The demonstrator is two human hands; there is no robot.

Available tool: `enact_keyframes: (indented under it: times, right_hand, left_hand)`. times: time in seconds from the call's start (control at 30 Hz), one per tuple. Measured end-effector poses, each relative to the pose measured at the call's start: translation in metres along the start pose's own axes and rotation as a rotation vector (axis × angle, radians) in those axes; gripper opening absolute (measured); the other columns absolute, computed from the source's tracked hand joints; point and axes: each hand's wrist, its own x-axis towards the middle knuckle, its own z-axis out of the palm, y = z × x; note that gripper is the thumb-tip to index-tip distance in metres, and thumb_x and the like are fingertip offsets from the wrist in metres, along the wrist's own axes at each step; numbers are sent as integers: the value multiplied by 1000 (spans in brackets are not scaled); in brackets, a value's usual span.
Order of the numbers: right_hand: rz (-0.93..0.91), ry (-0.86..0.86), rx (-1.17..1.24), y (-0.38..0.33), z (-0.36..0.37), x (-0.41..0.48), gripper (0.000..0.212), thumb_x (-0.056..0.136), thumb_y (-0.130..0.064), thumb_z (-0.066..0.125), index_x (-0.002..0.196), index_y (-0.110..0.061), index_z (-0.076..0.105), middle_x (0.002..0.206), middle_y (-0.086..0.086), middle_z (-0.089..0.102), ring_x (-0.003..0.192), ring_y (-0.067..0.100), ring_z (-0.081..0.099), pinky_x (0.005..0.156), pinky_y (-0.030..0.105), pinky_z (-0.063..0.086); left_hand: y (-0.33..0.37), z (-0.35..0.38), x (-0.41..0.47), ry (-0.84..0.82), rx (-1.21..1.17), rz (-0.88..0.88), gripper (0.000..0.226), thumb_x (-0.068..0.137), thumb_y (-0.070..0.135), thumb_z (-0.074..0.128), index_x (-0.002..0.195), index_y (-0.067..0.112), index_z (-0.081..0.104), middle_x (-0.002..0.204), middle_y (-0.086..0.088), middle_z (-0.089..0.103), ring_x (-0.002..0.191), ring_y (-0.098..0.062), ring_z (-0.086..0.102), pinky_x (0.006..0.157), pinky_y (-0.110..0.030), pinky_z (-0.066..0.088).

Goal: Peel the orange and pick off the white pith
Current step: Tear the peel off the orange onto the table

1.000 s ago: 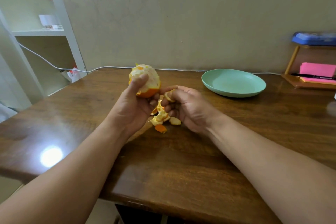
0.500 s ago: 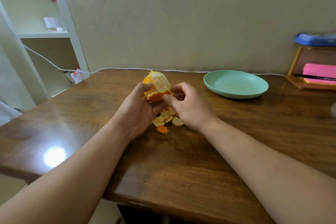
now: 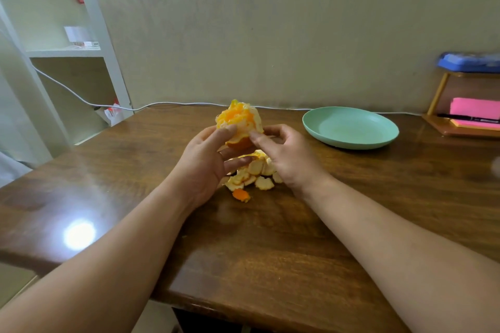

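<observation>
A mostly peeled orange, pale with pith and with a patch of rind left at its bottom, is held up above the wooden table. My left hand holds it from the left and below, thumb on its side. My right hand pinches the peel at the orange's lower right edge with thumb and forefinger. A heap of torn peel pieces lies on the table just below both hands, partly hidden by them.
An empty green plate sits at the back right of the table. A wooden rack with pink paper and a pen stands at the far right. A white cable runs along the wall. A white shelf stands left.
My right hand dropped a peel piece on the heap, then came up to the orange's lower right. My left hand turned the orange, showing more orange flesh on top.
</observation>
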Motion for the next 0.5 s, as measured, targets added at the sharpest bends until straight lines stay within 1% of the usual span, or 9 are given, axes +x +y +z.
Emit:
enact_keyframes:
  times: [0.07,0.17,0.23,0.3,0.37,0.43,0.5]
  right_hand:
    - [20,4,62,0,-1,1,36,99,-49,72,122,-22,70,113,-6,79,108,7,73,97,32,58]
    - [17,-62,28,0,0,-1,41,101,-53,67,129,-23,69,116,-9,78,110,6,72,97,30,56]
    - [-4,-81,-30,-1,0,-3,47,99,-57,68,133,-25,68,117,-12,77,110,3,71,93,26,56]
    - [-18,-70,-57,-2,1,-4,49,98,-57,68,134,-25,67,118,-13,76,110,1,69,90,22,54]
    - [-10,-62,-41,-2,1,-3,48,98,-54,69,136,-25,66,121,-12,75,112,3,69,94,25,55]
    - [17,-70,-21,-2,1,-3,45,100,-50,69,136,-25,66,122,-11,75,114,6,69,99,30,56]
    - [32,-74,-34,-2,1,-2,37,102,-45,67,133,-27,68,119,-11,75,112,6,69,99,32,56]
  left_hand:
    - [2,0,0,17,1,8,60,92,27,76,141,1,53,124,-22,75,110,-39,77,76,-39,65]
    - [1,-1,1,69,81,16,73,83,34,85,142,7,50,127,-20,75,110,-37,77,80,-42,64]
    - [1,-2,1,51,127,15,73,85,36,86,143,8,53,126,-16,76,110,-33,77,83,-43,63]
    - [0,-3,1,11,154,18,67,88,36,85,142,6,58,125,-16,76,110,-31,76,85,-41,61]
    - [-1,-4,2,-11,149,30,64,89,33,86,140,4,60,124,-16,76,109,-31,76,86,-40,61]
    - [-3,-3,2,-8,142,52,69,85,29,88,142,5,55,126,-17,75,110,-31,77,89,-42,61]
    - [-5,-2,2,7,188,78,76,81,28,92,143,10,51,129,-15,74,113,-31,76,94,-47,62]
